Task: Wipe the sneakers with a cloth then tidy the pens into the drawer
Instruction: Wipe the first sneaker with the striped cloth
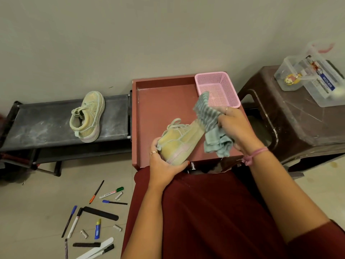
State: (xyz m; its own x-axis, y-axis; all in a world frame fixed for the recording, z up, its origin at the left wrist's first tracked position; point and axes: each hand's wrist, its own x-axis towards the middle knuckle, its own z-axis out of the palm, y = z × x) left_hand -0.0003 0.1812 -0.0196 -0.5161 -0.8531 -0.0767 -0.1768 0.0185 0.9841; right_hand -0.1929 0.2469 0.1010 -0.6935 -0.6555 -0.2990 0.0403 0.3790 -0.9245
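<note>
Over the open red drawer point(164, 101), the left hand point(164, 165) is gripping the heel of 1 pale green sneaker point(180, 141), fingers curled around its sole. The right hand point(235, 128) is clutching a striped teal cloth point(211, 126) and pressing it against the sneaker's toe. A second sneaker point(88, 116) is lying on the dark shoe rack point(46, 124). Pens and markers point(93, 215) are lying scattered on the floor point(37, 212). A pink basket point(217, 89) is sitting in the drawer's far right corner.
</note>
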